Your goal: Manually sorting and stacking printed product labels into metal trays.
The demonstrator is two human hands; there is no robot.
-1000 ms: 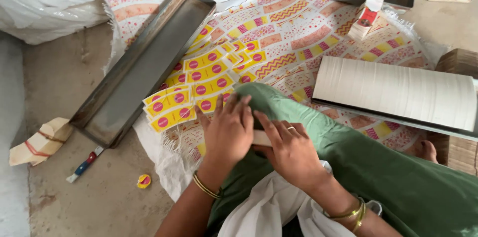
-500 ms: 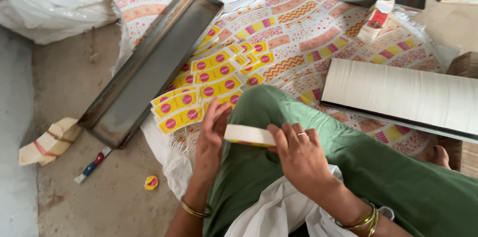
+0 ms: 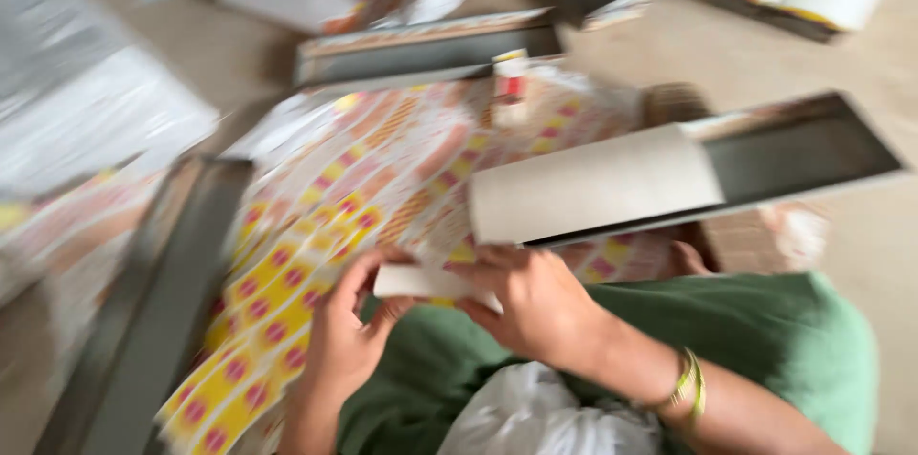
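The view is blurred by motion. Both my hands hold a small stack of pale cards (image 3: 421, 281) over my green-clad knee (image 3: 765, 331). My left hand (image 3: 349, 331) grips its left end from below. My right hand (image 3: 535, 307) covers its right end, and gold bangles (image 3: 690, 388) ring that wrist. Rows of yellow labels with red dots (image 3: 268, 321) lie on the patterned sheet just left of my hands.
A long metal tray (image 3: 803, 154) holding a block of white cards (image 3: 593, 187) lies right of my hands. Another grey tray (image 3: 163, 312) runs along the left. More trays (image 3: 430, 49) and white bundles (image 3: 105, 130) lie farther off on the floor.
The camera swung up and to the right, blurring the view. The pale stack rose off my knee and is held between both hands. The left tray slid toward the frame's edge.
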